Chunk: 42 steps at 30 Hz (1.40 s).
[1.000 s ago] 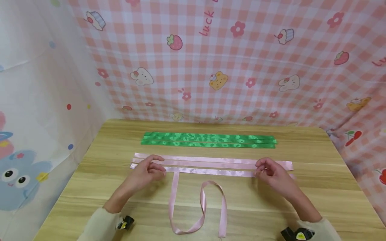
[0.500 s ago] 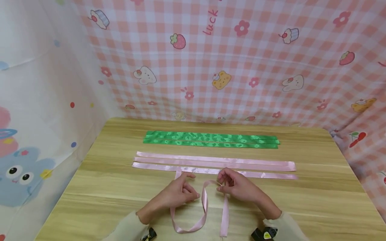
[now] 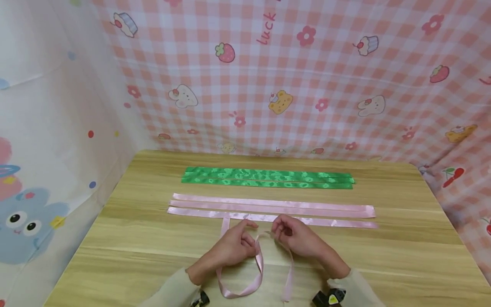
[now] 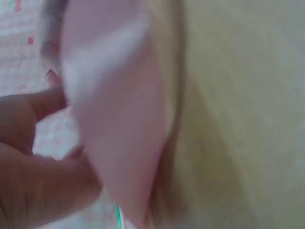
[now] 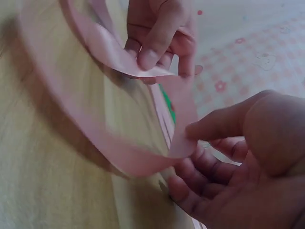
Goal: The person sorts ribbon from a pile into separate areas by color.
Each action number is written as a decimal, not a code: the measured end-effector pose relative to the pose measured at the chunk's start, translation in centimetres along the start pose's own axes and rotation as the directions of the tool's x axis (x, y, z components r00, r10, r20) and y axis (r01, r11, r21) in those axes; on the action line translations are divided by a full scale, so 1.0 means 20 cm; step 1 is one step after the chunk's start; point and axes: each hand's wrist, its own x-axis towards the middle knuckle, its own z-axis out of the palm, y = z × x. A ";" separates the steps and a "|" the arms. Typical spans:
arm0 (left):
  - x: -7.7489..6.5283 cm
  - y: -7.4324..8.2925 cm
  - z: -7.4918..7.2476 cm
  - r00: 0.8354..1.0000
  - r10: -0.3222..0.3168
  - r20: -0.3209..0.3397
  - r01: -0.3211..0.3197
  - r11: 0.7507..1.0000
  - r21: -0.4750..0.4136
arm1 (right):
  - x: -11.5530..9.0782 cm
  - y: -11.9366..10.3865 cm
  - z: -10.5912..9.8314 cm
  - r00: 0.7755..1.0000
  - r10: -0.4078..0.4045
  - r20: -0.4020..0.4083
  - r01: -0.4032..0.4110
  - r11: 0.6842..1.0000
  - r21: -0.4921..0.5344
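A loose pink satin ribbon lies in a winding loop near the front of the table, its upper bend raised between my hands. My left hand pinches it between thumb and fingers, as the right wrist view shows. Just to the right, my right hand pinches the same ribbon with thumb and index finger, the other fingers loosely bent. From the left wrist, the ribbon fills the middle of the view, blurred, and covers part of the fingers. The ribbon's left stretch passes behind my left hand.
Three straight pink ribbon strips lie side by side just beyond my hands. Farther back are green ribbon strips, laid close together. The wooden table ends at a pink checked cloth behind and a white printed cloth at left.
Both hands have come inward and nearer from the straight pink strips to the loose ribbon. They now pinch it, and its upper bend and right end have shifted.
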 end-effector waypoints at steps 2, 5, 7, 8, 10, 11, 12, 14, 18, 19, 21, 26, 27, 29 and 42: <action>-0.01 0.01 -0.02 0.999 0.009 0.046 -0.006 0.996 -0.083 | 0.00 -0.01 -0.01 1.000 0.003 0.012 -0.003 0.998 0.058; -0.02 0.04 -0.04 0.993 0.032 0.118 -0.008 0.979 -0.202 | -0.01 -0.02 -0.02 0.998 0.005 0.055 -0.015 0.985 0.173; -0.02 0.07 -0.06 0.988 0.050 0.146 -0.014 0.970 -0.243 | -0.01 -0.03 -0.03 0.995 -0.006 0.100 -0.018 0.971 0.236; -0.02 0.08 -0.06 0.986 0.066 0.155 -0.025 0.967 -0.255 | -0.01 -0.03 -0.03 0.992 -0.020 0.122 -0.012 0.966 0.260; -0.01 0.10 -0.08 0.984 0.088 0.155 -0.048 0.967 -0.249 | -0.01 -0.04 -0.03 0.985 -0.055 0.163 0.005 0.955 0.297; -0.01 0.11 -0.08 0.983 0.102 0.151 -0.064 0.969 -0.238 | 0.00 -0.04 -0.04 0.981 -0.076 0.177 0.017 0.951 0.309; -0.01 0.12 -0.09 0.983 0.114 0.145 -0.080 0.971 -0.224 | 0.00 -0.05 -0.04 0.978 -0.094 0.188 0.029 0.946 0.322; -0.01 0.13 -0.10 0.981 0.140 0.131 -0.114 0.975 -0.188 | 0.00 -0.06 -0.04 0.973 -0.133 0.190 0.059 0.934 0.352; -0.02 0.15 -0.13 0.971 0.195 0.135 -0.177 0.975 -0.135 | 0.02 -0.09 -0.05 0.966 -0.192 0.175 0.096 0.890 0.446; -0.02 0.16 -0.14 0.968 0.209 0.142 -0.192 0.973 -0.125 | 0.02 -0.09 -0.05 0.960 -0.214 0.178 0.104 0.870 0.482; -0.03 0.18 -0.15 0.956 0.241 0.164 -0.224 0.968 -0.116 | 0.03 -0.10 -0.05 0.945 -0.266 0.189 0.118 0.820 0.560; -0.04 0.21 -0.16 0.955 0.240 0.174 -0.216 0.966 -0.144 | 0.04 -0.10 -0.04 0.905 -0.377 0.194 0.139 0.696 0.704; -0.04 0.21 -0.17 0.958 0.231 0.167 -0.205 0.965 -0.161 | 0.04 -0.11 -0.04 0.911 -0.369 0.184 0.138 0.693 0.708; -0.05 0.22 -0.17 0.967 0.202 0.155 -0.171 0.967 -0.191 | 0.04 -0.11 -0.05 0.929 -0.336 0.153 0.142 0.708 0.691; -0.09 0.17 -0.32 0.989 0.144 0.038 -0.140 0.986 -0.086 | -0.08 -0.08 -0.20 0.974 -0.224 -0.032 0.203 0.804 0.559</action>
